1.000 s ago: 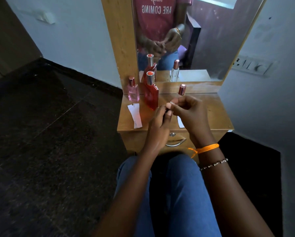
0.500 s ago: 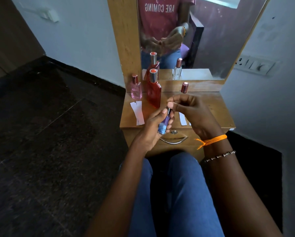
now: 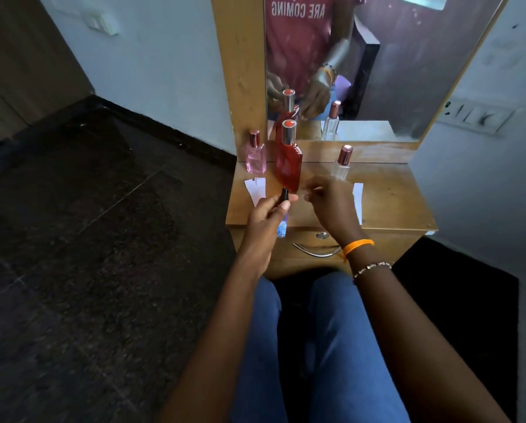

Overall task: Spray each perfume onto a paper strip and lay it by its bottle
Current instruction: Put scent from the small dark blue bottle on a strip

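Left hand (image 3: pixel 266 216) gripping blue bottle (image 3: pixel 281 228), upright, over near table (image 3: pixel 386 206) edge, below red bottle (image 3: pixel 288 161). Right hand (image 3: pixel 331 203) hovering just right, fingers curled; contents indiscernible. Strips (image 3: pixel 255 190) lying near pink bottle (image 3: pixel 255 157).

Four perfume bottles are in view: a pink one (image 3: pixel 256 154) at about ten o'clock on the dresser top (image 3: pixel 389 206), a tall red one (image 3: pixel 288 160) just beside it toward eleven o'clock, a clear one with a rose cap (image 3: pixel 342 163) near one o'clock, and a small blue one (image 3: pixel 282 222) gripped in the left hand (image 3: pixel 264 218) at about seven o'clock. Two patches of white paper strip show, one (image 3: pixel 255 190) at nine o'clock below the pink bottle, where I cannot tell whether it is one strip or two overlapping, and one (image 3: pixel 358 199) at three o'clock, partly hidden behind the right hand (image 3: pixel 331 206). Two hands, one drawer handle (image 3: pixel 316 251) and one mirror (image 3: pixel 362 71) complete the count.
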Demonstrator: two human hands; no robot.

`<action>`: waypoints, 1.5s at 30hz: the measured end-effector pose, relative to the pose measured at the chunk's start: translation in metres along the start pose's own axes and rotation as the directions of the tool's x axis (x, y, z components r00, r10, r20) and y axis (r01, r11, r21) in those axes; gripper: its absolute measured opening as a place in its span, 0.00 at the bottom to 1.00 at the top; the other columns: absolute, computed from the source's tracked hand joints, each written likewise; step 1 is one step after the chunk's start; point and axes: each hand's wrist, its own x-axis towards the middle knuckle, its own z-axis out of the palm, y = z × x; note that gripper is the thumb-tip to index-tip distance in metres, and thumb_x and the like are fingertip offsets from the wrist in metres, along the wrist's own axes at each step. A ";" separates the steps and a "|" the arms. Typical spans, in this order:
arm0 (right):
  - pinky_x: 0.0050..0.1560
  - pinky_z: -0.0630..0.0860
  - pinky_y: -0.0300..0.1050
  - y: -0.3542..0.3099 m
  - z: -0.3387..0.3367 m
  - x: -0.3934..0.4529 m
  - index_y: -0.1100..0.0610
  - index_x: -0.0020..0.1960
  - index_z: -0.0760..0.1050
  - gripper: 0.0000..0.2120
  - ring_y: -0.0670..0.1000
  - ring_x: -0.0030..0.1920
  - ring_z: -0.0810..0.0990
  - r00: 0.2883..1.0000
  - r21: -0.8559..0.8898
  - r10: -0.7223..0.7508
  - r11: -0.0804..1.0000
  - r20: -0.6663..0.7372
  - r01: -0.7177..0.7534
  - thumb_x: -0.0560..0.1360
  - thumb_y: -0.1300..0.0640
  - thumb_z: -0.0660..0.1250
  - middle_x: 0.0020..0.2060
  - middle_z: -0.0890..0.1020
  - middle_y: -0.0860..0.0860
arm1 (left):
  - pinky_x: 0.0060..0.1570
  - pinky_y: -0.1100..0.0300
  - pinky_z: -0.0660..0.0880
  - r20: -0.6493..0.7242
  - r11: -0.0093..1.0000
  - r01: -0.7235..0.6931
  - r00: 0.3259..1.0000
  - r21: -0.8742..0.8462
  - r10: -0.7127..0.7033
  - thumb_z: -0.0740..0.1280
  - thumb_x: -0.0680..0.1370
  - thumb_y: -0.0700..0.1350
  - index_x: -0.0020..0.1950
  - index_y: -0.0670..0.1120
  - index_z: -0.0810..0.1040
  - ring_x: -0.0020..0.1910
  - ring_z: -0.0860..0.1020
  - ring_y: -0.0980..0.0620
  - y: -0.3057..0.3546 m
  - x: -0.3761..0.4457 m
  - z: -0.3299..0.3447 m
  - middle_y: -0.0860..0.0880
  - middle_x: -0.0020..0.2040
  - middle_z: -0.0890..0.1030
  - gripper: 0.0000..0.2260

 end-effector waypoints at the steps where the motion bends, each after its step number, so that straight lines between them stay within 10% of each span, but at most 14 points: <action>1: 0.45 0.76 0.48 0.004 0.007 0.001 0.62 0.44 0.80 0.09 0.59 0.43 0.82 1.000 -0.036 -0.015 0.999 -0.001 0.015 0.68 0.72 0.66 0.42 0.84 0.59 | 0.57 0.61 0.71 -0.022 0.999 -0.011 1.000 0.030 0.012 0.62 0.78 0.40 0.50 0.51 0.79 0.50 0.76 0.57 0.002 0.000 0.000 0.42 0.57 0.78 0.09; 6: 0.43 0.77 0.51 0.016 0.020 0.001 0.62 0.52 0.77 0.13 0.63 0.43 0.80 0.999 -0.135 -0.037 0.990 0.010 0.038 0.68 0.69 0.65 0.44 0.83 0.62 | 0.50 0.66 0.75 -0.104 0.992 -0.026 0.994 0.122 0.039 0.66 0.75 0.38 0.57 0.41 0.78 0.47 0.78 0.58 0.006 0.003 0.002 0.46 0.51 0.81 0.10; 10: 0.49 0.77 0.44 0.008 0.000 -0.018 0.62 0.56 0.74 0.18 0.56 0.48 0.80 0.990 0.054 -0.093 0.994 -0.104 0.099 0.69 0.74 0.60 0.50 0.82 0.56 | 0.44 0.73 0.73 -0.072 0.979 -0.103 0.991 0.174 0.117 0.66 0.75 0.38 0.55 0.42 0.80 0.42 0.78 0.67 0.009 0.005 0.008 0.55 0.45 0.82 0.09; 14: 0.46 0.76 0.32 0.000 -0.023 -0.046 0.56 0.56 0.70 0.18 0.46 0.48 0.80 0.993 0.305 -0.090 0.951 0.083 0.060 0.68 0.69 0.59 0.45 0.79 0.45 | 0.49 0.70 0.73 0.000 0.966 -0.180 0.983 0.187 0.183 0.66 0.75 0.36 0.53 0.42 0.80 0.46 0.78 0.62 0.012 0.012 0.026 0.52 0.48 0.78 0.08; 25: 0.38 0.69 0.47 0.065 -0.043 -0.014 0.60 0.42 0.73 0.06 0.57 0.40 0.76 0.950 -0.054 0.224 0.969 -0.219 -0.241 0.70 0.61 0.71 0.38 0.78 0.57 | 0.49 0.63 0.74 0.105 0.943 -0.174 0.983 0.284 0.150 0.62 0.77 0.38 0.53 0.48 0.81 0.41 0.77 0.58 0.004 0.011 0.070 0.48 0.51 0.80 0.10; 38: 0.45 0.74 0.50 0.087 -0.059 0.036 0.57 0.47 0.78 0.07 0.59 0.45 0.78 0.950 -0.148 0.310 0.939 -0.026 -0.311 0.72 0.54 0.68 0.43 0.82 0.57 | 0.52 0.57 0.75 0.073 0.927 -0.095 0.995 0.363 0.073 0.62 0.76 0.35 0.40 0.56 0.80 0.45 0.77 0.52 -0.003 0.011 0.070 0.61 0.43 0.76 0.16; 42: 0.34 0.63 0.44 0.071 -0.077 0.019 0.52 0.29 0.67 0.17 0.50 0.33 0.69 0.963 0.008 0.268 0.963 0.039 -0.268 0.71 0.62 0.71 0.26 0.69 0.48 | 0.46 0.75 0.70 0.048 0.912 -0.119 0.993 0.393 0.109 0.63 0.75 0.34 0.50 0.48 0.80 0.45 0.76 0.61 -0.005 0.013 0.072 0.50 0.50 0.80 0.11; 45: 0.31 0.62 0.40 0.056 -0.091 0.001 0.57 0.30 0.69 0.16 0.45 0.27 0.65 0.955 0.107 0.238 0.960 0.179 -0.259 0.71 0.62 0.72 0.26 0.66 0.48 | 0.53 0.66 0.71 0.042 0.882 -0.137 0.990 0.451 0.133 0.67 0.73 0.38 0.58 0.49 0.77 0.52 0.76 0.57 -0.003 0.015 0.075 0.50 0.56 0.79 0.14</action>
